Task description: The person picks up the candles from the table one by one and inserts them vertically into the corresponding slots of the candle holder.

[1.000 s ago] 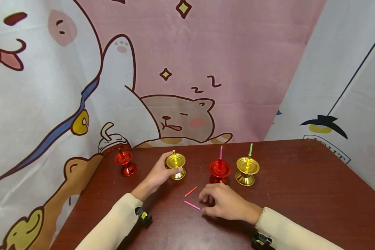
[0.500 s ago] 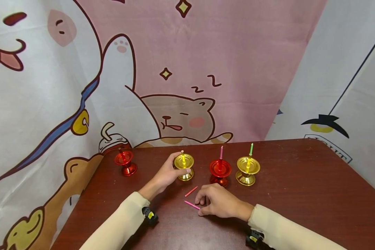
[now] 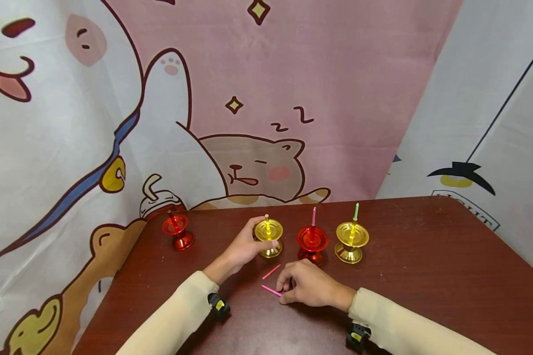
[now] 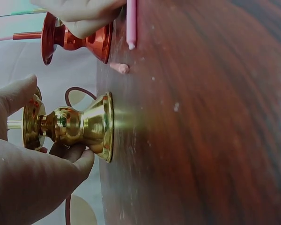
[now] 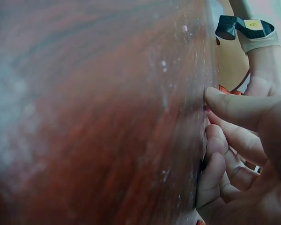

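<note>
My left hand (image 3: 242,246) grips a gold candle holder (image 3: 268,231), thumb on the near side and fingers behind it. In the left wrist view, the base of this gold holder (image 4: 100,126) stands on or just at the tabletop. My right hand (image 3: 313,286) rests low at the table, its thumb and forefinger pinching the right end of a thin pink candle (image 3: 271,290). That end is hidden by the fingertips. Just behind lies a red candle (image 3: 271,271). In the right wrist view, the fingers of the right hand (image 5: 239,136) mostly cover what they hold.
Right of centre stand a red holder (image 3: 312,240) with a purple-pink candle and a gold holder (image 3: 352,236) with a green candle. Another red holder (image 3: 176,226) stands at the far left. A cartoon-printed cloth (image 3: 337,98) hangs behind the brown table (image 3: 426,276).
My left hand has moved the gold holder to the right, closer to the red one. My right hand has shifted slightly left, and its fingertips have come onto the pink candle's end.
</note>
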Demonstrator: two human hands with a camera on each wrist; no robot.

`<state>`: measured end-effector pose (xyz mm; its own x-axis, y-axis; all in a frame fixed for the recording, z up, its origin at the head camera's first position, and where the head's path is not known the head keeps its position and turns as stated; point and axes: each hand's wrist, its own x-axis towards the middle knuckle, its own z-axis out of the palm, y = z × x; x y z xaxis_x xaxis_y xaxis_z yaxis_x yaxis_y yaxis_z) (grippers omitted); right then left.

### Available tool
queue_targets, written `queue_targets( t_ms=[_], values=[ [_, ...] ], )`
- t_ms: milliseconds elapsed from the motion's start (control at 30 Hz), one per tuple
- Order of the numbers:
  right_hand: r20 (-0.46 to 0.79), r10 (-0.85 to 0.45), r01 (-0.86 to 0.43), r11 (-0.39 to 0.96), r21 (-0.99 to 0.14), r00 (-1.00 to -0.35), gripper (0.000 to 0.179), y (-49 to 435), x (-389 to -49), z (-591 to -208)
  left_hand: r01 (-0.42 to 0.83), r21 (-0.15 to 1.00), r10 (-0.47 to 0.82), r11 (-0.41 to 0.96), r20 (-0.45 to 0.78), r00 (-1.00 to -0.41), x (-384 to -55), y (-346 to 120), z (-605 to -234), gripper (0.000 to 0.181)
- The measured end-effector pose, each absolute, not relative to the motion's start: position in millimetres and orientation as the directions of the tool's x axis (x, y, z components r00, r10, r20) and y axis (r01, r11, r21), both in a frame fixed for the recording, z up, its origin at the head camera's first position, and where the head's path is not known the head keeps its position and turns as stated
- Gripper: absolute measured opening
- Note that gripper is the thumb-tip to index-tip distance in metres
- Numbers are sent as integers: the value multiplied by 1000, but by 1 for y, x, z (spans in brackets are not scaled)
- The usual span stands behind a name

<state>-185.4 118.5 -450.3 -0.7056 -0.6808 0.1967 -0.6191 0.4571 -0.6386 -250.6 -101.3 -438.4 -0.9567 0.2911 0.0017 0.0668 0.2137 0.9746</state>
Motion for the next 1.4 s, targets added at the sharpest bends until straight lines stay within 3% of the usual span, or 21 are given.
queue_targets(
  t_ms=[333, 467, 600, 767, 1100, 1400],
  values=[
    [197, -694, -633, 453, -628, -693, 22, 116, -187, -449, 84, 972, 326, 218, 8, -945, -250, -93, -439, 80],
    [240, -733, -710, 436, -553, -637, 22, 116, -190, -455, 85, 973, 332, 215, 8, -943, -250, -92, -439, 81],
    [189, -757, -726, 476, -496, -625, 27, 113, -184, -443, 79, 974, 333, 212, 4, -943, -250, -91, -439, 80],
    [165, -817, -814, 487, -315, -552, 22, 117, -186, -451, 84, 975, 342, 205, 9, -940, -247, -89, -438, 81],
    [11, -783, -763, 602, -234, -622, 31, 120, -170, -424, 62, 977, 348, 204, -13, -938, -244, -90, -437, 83],
    [114, -794, -790, 558, -255, -597, 27, 129, -174, -432, 58, 979, 355, 196, -15, -935, -245, -90, -438, 82]
  ],
)
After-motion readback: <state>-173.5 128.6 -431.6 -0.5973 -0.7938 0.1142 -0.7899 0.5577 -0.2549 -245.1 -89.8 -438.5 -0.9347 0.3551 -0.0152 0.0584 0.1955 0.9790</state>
